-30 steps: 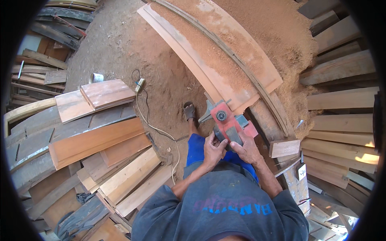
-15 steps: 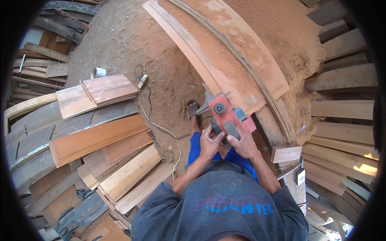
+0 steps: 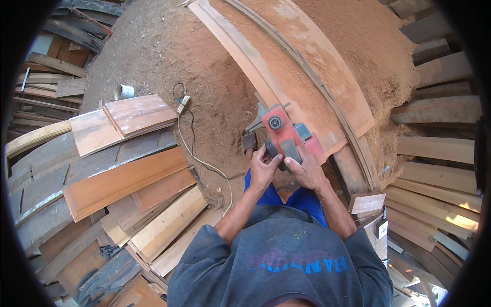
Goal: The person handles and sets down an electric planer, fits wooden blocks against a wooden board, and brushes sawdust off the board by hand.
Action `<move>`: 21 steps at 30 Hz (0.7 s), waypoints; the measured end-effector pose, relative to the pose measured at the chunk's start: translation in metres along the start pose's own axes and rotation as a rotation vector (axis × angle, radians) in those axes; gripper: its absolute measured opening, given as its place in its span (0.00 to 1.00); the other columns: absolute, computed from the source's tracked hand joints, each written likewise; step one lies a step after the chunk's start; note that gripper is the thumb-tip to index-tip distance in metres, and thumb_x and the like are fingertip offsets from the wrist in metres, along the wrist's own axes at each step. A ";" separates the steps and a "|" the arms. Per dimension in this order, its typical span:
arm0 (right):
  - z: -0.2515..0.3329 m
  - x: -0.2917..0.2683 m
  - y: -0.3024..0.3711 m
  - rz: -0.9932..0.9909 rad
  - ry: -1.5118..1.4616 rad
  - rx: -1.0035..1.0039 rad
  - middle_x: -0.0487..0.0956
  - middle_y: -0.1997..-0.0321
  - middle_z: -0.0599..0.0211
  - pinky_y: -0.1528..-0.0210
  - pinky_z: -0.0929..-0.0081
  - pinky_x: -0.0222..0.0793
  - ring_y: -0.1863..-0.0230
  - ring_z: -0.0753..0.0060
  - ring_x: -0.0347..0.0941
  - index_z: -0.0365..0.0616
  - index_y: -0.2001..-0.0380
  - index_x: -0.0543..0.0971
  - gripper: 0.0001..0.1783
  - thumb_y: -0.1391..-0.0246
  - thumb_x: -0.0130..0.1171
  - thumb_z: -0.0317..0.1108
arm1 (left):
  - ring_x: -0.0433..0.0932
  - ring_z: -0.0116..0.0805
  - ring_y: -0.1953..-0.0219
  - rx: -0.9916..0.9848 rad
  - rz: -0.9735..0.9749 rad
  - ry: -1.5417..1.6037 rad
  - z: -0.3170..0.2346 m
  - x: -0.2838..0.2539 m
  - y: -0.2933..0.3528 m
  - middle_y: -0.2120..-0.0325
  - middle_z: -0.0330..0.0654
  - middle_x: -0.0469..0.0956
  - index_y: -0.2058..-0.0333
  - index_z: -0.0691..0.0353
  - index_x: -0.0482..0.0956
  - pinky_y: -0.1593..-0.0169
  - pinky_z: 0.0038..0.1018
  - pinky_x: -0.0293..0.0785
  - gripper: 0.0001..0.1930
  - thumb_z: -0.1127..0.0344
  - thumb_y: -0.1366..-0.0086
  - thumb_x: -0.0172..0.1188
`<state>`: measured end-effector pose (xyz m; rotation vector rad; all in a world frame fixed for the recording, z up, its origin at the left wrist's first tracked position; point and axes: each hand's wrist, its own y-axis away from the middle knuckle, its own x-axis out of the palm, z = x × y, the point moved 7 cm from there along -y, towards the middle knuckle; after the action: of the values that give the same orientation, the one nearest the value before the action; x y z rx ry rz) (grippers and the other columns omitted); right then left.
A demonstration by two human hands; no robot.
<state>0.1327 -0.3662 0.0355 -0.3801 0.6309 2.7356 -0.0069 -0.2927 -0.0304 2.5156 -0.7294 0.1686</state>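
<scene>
A red and dark grey electric planer (image 3: 277,123) is in front of my body, over the near end of a long wooden workpiece. A round knob tops it, and a grey metal arm sticks out on its left. My left hand (image 3: 263,168) has its fingers closed on the planer's dark near edge, thumb and fingertips against it. My right hand (image 3: 308,173) grips the near right part of the body, thumb on the near side. The planer's underside is hidden, and I cannot tell if it touches the wood. A wide board (image 3: 353,110) covered in sawdust runs away to the far left.
A narrow strip (image 3: 327,97) lies along the board. Left, stacked planks and panels (image 3: 128,179) stand by a power strip (image 3: 183,104) with a cable on the dirt floor. A white bucket (image 3: 124,92) stands farther off. Lumber (image 3: 434,150) is stacked at right. A wood block (image 3: 366,202) sits near my right elbow.
Both hands and the planer have shifted slightly left within the view, while the board appears a little farther right. My left fingers have drawn in closer on the planer's near edge.
</scene>
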 end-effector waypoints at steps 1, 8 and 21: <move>0.003 0.002 -0.007 0.001 0.000 0.000 0.77 0.61 0.43 0.54 0.55 0.71 0.58 0.46 0.76 0.34 0.57 0.76 0.33 0.43 0.58 0.60 | 0.81 0.29 0.52 0.000 -0.001 0.001 -0.002 -0.004 -0.007 0.52 0.43 0.79 0.41 0.68 0.74 0.48 0.26 0.78 0.25 0.74 0.37 0.67; 0.027 0.012 -0.065 0.002 0.004 -0.022 0.77 0.63 0.46 0.55 0.58 0.71 0.59 0.50 0.76 0.34 0.57 0.77 0.35 0.41 0.58 0.62 | 0.81 0.29 0.52 0.045 -0.056 -0.084 -0.026 -0.036 -0.057 0.52 0.43 0.79 0.41 0.68 0.75 0.48 0.26 0.77 0.26 0.72 0.37 0.69; 0.085 0.027 -0.172 -0.048 0.009 -0.112 0.79 0.65 0.43 0.57 0.56 0.72 0.60 0.46 0.79 0.32 0.59 0.77 0.38 0.41 0.57 0.65 | 0.81 0.29 0.53 0.066 -0.033 -0.043 -0.092 -0.077 -0.152 0.53 0.44 0.81 0.41 0.69 0.75 0.48 0.26 0.78 0.26 0.73 0.38 0.68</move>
<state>0.1525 -0.1728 0.0356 -0.4286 0.4655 2.7325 0.0100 -0.0999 -0.0374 2.5999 -0.7092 0.1298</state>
